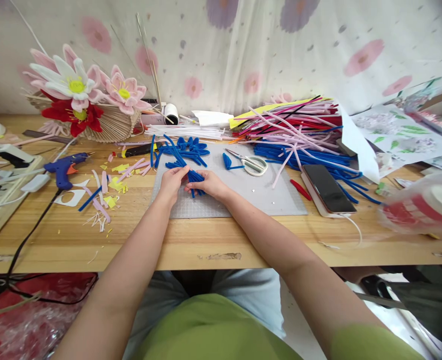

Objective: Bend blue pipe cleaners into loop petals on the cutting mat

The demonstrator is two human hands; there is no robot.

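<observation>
Both hands meet over the grey cutting mat (pixel 239 200), around a bundle of blue pipe cleaners (pixel 195 177). My left hand (pixel 172 181) pinches the bundle from the left, thumb and fingers together. From the right, my right hand (pixel 210 185) has its fingers closed around the bundle's lower part. Strands stick out above and below the fingers. Just beyond, looped blue pipe cleaner pieces (pixel 190 147) lie on the mat. A small folded blue petal with a stem (pixel 227 161) rests to the right, beside white-handled scissors (pixel 254 165).
A blue glue gun (pixel 65 170) stands at left near pink and yellow scraps (pixel 117 185). Pipe cleaner flowers (pixel 76 86) rise behind it. At right are piled pipe cleaners (pixel 303 150), a red marker-like stick (pixel 301 190), a phone (pixel 325 187) and a bagged cup (pixel 427 202).
</observation>
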